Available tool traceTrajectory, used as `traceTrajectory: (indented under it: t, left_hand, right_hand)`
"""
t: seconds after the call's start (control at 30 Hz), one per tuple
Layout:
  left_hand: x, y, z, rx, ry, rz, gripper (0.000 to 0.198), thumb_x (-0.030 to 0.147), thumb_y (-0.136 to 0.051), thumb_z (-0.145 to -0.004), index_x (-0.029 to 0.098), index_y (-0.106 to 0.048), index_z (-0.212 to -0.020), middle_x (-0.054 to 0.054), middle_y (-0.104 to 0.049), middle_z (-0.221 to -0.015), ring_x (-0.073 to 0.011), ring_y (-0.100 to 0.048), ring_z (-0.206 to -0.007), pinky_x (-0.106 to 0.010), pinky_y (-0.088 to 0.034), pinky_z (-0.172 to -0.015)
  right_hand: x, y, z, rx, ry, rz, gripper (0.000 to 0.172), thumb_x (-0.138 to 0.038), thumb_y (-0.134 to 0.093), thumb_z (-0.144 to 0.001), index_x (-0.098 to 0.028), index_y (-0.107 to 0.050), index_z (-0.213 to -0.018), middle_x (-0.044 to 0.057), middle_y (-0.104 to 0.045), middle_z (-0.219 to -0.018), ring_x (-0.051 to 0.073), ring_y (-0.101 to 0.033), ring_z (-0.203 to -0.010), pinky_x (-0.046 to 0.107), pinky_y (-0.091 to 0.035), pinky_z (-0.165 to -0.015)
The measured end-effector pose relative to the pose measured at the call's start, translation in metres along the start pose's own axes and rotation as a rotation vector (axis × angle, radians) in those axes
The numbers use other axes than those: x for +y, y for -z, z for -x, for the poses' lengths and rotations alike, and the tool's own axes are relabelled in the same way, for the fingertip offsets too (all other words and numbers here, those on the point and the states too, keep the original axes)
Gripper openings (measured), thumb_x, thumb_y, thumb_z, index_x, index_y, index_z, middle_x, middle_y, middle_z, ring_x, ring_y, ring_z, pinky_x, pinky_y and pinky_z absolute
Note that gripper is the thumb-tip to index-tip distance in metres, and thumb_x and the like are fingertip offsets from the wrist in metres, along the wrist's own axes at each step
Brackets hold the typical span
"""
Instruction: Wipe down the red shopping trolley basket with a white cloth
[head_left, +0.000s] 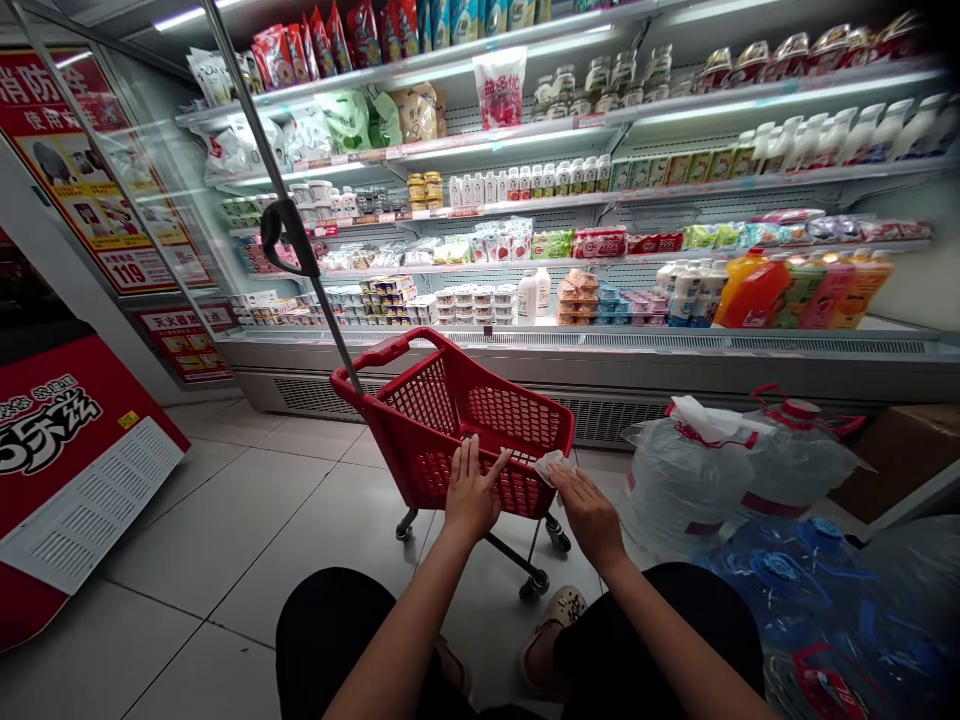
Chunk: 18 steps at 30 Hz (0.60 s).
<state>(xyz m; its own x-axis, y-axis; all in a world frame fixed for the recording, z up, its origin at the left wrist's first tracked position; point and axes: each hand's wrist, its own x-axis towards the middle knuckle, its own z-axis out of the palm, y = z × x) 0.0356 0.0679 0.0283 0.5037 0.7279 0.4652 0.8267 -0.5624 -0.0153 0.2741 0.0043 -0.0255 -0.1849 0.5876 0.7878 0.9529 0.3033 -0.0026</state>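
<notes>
A small red wheeled shopping basket (420,400) stands on the tiled floor in front of me, its long metal pull handle (289,235) slanting up to the left. My left hand (471,490) rests open on the basket's near wall, fingers spread. My right hand (585,505) lies beside it on the same wall, pressing a crumpled white cloth or tissue (551,463) against the red mesh. My knees in black trousers show at the bottom of the view.
An open chiller (570,345) with shelves of dairy, juice bottles and packets runs across the back. Large wrapped water jugs (720,470) stand at my right, blue ones nearer. A red cabinet (67,460) sits at the left. Grey tiles lie between.
</notes>
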Motion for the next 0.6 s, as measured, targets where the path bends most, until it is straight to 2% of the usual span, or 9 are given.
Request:
traceTrajectory:
  t: [0.17, 0.3, 0.4, 0.47, 0.53, 0.6]
  left_hand:
    - [0.01, -0.002, -0.002, -0.031, 0.03, -0.023, 0.101, 0.021, -0.07, -0.078, 0.034, -0.024, -0.167, -0.01, -0.013, -0.177, -0.0394, -0.015, -0.161, -0.057, -0.023, -0.127]
    - [0.005, -0.001, -0.004, -0.06, 0.044, -0.07, 0.098, 0.025, -0.065, -0.081, 0.022, -0.021, -0.168, -0.015, -0.017, -0.175, -0.0352, -0.018, -0.161, -0.054, -0.022, -0.128]
    - [-0.006, 0.003, -0.005, -0.086, 0.031, -0.096, 0.094, 0.023, -0.057, -0.083, 0.017, -0.018, -0.169, -0.012, -0.017, -0.175, -0.0283, -0.02, -0.162, -0.051, -0.021, -0.129]
    - [-0.015, 0.006, -0.004, -0.094, -0.004, -0.111, 0.092, 0.02, -0.053, -0.083, 0.018, -0.018, -0.169, -0.007, -0.016, -0.176, -0.0251, -0.02, -0.162, -0.05, -0.018, -0.131]
    - [-0.02, 0.006, -0.002, -0.076, -0.044, -0.126, 0.093, 0.018, -0.053, -0.083, 0.02, -0.019, -0.169, -0.005, -0.016, -0.176, -0.0246, -0.017, -0.162, -0.05, -0.013, -0.132]
    - [-0.021, 0.004, 0.0, -0.037, -0.053, -0.132, 0.093, 0.017, -0.057, -0.081, 0.021, -0.022, -0.168, -0.006, -0.015, -0.176, -0.0276, -0.012, -0.163, -0.051, -0.01, -0.133]
  right_hand:
    - [-0.038, -0.019, -0.041, -0.028, 0.025, -0.019, 0.06, -0.002, -0.045, -0.096, -0.017, -0.052, -0.154, 0.01, -0.066, -0.145, 0.024, -0.066, -0.13, 0.043, -0.051, -0.116]
    - [-0.044, -0.023, -0.057, -0.04, 0.05, -0.025, 0.062, 0.0, -0.045, -0.095, -0.018, -0.052, -0.154, 0.008, -0.066, -0.145, 0.022, -0.065, -0.131, 0.042, -0.048, -0.119]
    - [-0.031, -0.014, -0.045, -0.019, 0.088, -0.017, 0.064, 0.0, -0.043, -0.097, -0.02, -0.048, -0.157, 0.006, -0.064, -0.147, 0.02, -0.064, -0.132, 0.042, -0.046, -0.121]
    - [-0.019, -0.004, -0.03, 0.001, 0.089, -0.008, 0.064, 0.0, -0.042, -0.099, -0.021, -0.044, -0.159, 0.005, -0.064, -0.147, 0.019, -0.064, -0.133, 0.043, -0.045, -0.121]
    - [-0.009, 0.005, -0.014, 0.008, 0.07, 0.003, 0.064, 0.0, -0.04, -0.101, -0.023, -0.04, -0.161, 0.004, -0.063, -0.148, 0.019, -0.063, -0.134, 0.044, -0.043, -0.122]
    - [-0.002, 0.01, -0.002, 0.001, 0.051, 0.008, 0.066, 0.001, -0.039, -0.102, -0.024, -0.038, -0.162, 0.003, -0.062, -0.149, 0.019, -0.062, -0.135, 0.044, -0.042, -0.123]
